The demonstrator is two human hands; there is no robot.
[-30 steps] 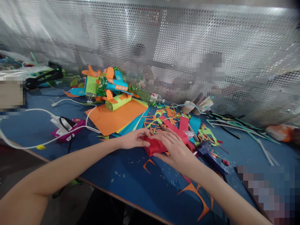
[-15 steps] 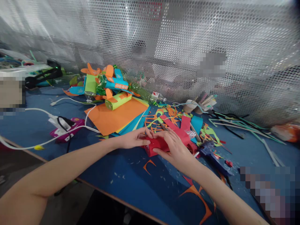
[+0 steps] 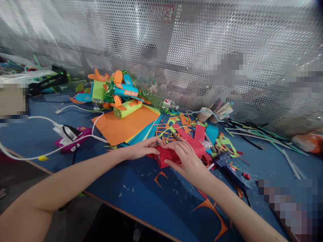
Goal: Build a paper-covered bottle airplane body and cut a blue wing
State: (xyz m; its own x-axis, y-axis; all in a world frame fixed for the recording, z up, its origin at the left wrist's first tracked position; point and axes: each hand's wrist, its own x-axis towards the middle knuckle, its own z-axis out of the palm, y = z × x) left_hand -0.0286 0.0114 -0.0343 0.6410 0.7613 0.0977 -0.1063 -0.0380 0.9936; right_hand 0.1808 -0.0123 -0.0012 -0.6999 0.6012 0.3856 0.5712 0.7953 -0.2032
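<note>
Red-wrapped bottle (image 3: 168, 155) lies crosswise, base leftward, right hand (image 3: 188, 157) clasping its body, left hand (image 3: 141, 149) touching that end, grip unclear.

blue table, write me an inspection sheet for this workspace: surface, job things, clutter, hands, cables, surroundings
Surface: blue table, pale flecks in front of the hands.
Job's things: red-wrapped cylinder, lying on its side, partly hidden by the hands.
Clutter: paper scraps behind the cylinder; orange sheet atop other coloured sheets; blue glue gun to the right.
Hands: left hand at the cylinder's left end; right hand over it, thumb on the near side.
Cables: white cable runs over a purple block at left.
Surroundings: perforated metal screen behind the table.
</note>
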